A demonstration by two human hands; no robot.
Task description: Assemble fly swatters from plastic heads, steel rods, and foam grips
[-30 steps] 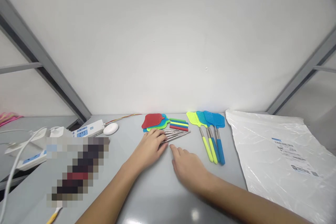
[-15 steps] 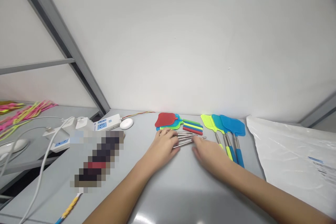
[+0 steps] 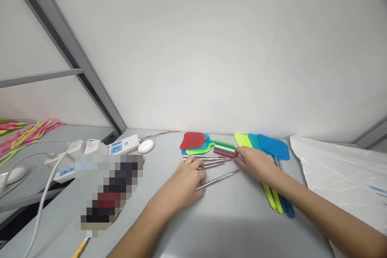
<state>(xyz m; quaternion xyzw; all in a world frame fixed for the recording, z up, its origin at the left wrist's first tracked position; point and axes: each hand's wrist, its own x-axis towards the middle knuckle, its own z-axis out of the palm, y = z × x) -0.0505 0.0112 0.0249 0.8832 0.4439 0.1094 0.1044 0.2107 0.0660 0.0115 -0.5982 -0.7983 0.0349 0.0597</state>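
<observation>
My left hand (image 3: 188, 179) lies over the left part of several thin metal rods (image 3: 216, 164), with thumb and fingers closed on one metal rod (image 3: 222, 178) that slants out to the right. My right hand (image 3: 254, 163) has its fingertips closed at the right end of a red handle (image 3: 223, 153). That handle lies beside blue, yellow and green handles (image 3: 225, 144). Left of them is a stack of loose fly swatter heads, a red swatter head (image 3: 193, 141) on top. Partly behind my right forearm lie several fly swatters with handles (image 3: 273, 145), blue and yellow-green.
A white plastic bag (image 3: 320, 169) covers the right side of the table. On the left are a power strip (image 3: 122, 146), a round white device (image 3: 146, 146), a white cable (image 3: 45, 197) and a pixelated object (image 3: 111, 193). A white wall stands behind.
My right hand has moved from the rods' right ends up and right to the coloured handles. One rod under my left hand now lies apart, nearer me. The view has shifted slightly.
</observation>
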